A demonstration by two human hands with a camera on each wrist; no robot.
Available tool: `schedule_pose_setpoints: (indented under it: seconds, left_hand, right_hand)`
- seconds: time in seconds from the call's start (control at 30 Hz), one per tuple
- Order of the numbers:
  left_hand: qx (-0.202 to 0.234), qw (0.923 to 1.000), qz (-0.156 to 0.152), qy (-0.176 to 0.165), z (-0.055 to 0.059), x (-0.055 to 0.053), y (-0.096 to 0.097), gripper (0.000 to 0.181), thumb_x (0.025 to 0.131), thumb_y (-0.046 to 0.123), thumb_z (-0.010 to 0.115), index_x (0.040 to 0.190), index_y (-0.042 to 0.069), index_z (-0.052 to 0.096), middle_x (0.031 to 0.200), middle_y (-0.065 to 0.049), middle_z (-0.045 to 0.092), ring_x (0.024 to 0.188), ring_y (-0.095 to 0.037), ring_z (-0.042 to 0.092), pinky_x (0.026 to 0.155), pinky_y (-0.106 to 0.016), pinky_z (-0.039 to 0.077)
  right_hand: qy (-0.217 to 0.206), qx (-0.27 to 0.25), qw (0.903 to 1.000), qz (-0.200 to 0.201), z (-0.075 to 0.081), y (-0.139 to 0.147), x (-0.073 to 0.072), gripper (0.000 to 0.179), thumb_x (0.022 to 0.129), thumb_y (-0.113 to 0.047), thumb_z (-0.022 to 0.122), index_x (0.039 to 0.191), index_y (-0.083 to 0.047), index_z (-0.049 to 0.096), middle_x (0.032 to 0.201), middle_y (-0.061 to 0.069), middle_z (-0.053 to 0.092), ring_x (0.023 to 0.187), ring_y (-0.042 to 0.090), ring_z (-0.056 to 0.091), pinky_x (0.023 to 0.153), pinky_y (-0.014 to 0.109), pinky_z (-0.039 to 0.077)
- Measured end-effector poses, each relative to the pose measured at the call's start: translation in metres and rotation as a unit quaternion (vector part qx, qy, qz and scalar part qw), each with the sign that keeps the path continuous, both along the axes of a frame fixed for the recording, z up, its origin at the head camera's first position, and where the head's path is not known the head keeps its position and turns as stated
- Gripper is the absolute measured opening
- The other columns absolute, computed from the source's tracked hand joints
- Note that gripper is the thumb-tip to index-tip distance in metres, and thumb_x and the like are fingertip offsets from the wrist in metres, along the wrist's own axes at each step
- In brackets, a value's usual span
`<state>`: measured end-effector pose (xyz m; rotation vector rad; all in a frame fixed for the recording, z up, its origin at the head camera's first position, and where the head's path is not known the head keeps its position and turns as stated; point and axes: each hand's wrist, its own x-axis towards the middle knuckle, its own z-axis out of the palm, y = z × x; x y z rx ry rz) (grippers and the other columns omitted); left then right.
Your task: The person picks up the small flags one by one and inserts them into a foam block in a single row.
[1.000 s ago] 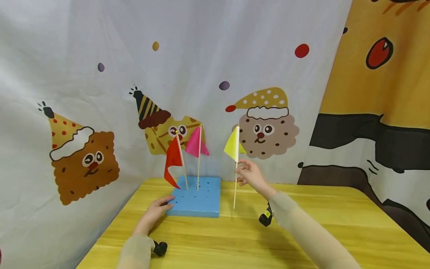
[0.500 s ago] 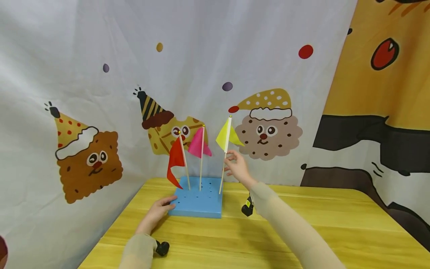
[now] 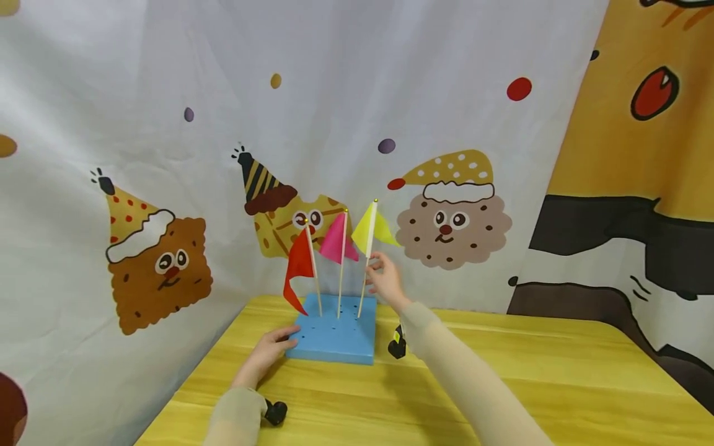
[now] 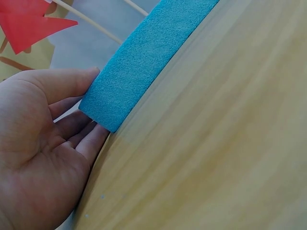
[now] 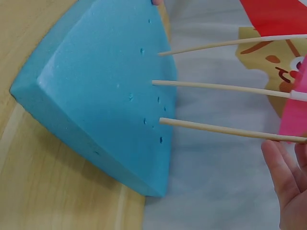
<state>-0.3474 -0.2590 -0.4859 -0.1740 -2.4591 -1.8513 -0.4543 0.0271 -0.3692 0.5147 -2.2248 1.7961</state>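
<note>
A blue foam block (image 3: 334, 344) with small holes lies on the table. In the head view my left hand (image 3: 269, 352) holds its near left edge; in the left wrist view the thumb lies over the block's edge and the fingers at its side. My right hand (image 3: 386, 280) pinches the stick of a yellow flag (image 3: 364, 232), whose white sleeve is just above the fingers. That stick's lower tip (image 5: 163, 120) meets the block's top; whether it is inside a hole I cannot tell. A pink flag (image 3: 333, 240) and a leaning red flag (image 3: 300, 263) stand in the block.
The yellow wood-grain table (image 3: 474, 371) extends to the right of the block. Behind it hangs a white cloth (image 3: 334, 124) printed with cartoon biscuits. The red and pink flag sticks rise close to the left of the yellow one.
My right hand has brought the yellow flag leftward from beside the block to over its top, with the stick's tip now at the surface. The left hand stays at the block's edge.
</note>
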Motion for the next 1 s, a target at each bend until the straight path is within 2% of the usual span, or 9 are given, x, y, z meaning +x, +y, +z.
schedule_pose_setpoints:
  seconds: [0.2,0.4,0.8,1.0]
  left_hand:
    - [0.006,0.9999,0.007,-0.010,0.000,-0.001,0.001,0.041,0.095,0.011,0.062,0.134,0.001,0.057,0.144,-0.023,0.043,0.136,-0.043,0.033,0.109,-0.056,0.028]
    - [0.000,1.0000,0.002,-0.009,-0.001,-0.003,-0.001,0.041,0.095,0.012,0.062,0.135,0.001,0.057,0.144,-0.022,0.044,0.136,-0.042,0.033,0.109,-0.055,0.029]
    - [0.006,0.9999,0.000,-0.009,-0.001,-0.004,0.000,0.041,0.095,0.010,0.062,0.134,0.001,0.058,0.142,-0.021,0.047,0.137,-0.042,0.032,0.108,-0.056,0.030]
    - [0.013,0.9999,0.001,-0.006,-0.001,-0.003,0.000,0.040,0.095,0.009,0.062,0.134,0.001,0.058,0.143,-0.021,0.047,0.137,-0.042,0.032,0.109,-0.055,0.030]
  right_hand:
    - [-0.015,-0.009,0.9998,-0.005,-0.007,-0.004,-0.001,0.030,0.097,-0.006,0.058,0.126,-0.006,0.054,0.098,0.017,0.060,0.069,0.031,0.068,0.060,0.053,0.057]
    - [-0.028,-0.014,0.9994,-0.014,-0.012,-0.007,-0.006,0.030,0.097,-0.007,0.058,0.127,-0.005,0.054,0.098,0.016,0.060,0.069,0.031,0.069,0.057,0.047,0.058]
    - [-0.020,0.022,0.9995,-0.009,-0.021,-0.007,-0.009,0.030,0.097,-0.005,0.058,0.126,-0.002,0.054,0.095,0.016,0.060,0.071,0.032,0.069,0.058,0.047,0.058]
    - [-0.027,0.028,0.9992,0.002,-0.027,-0.007,-0.011,0.030,0.097,-0.007,0.058,0.126,-0.003,0.055,0.097,0.015,0.059,0.073,0.031,0.069,0.062,0.052,0.057]
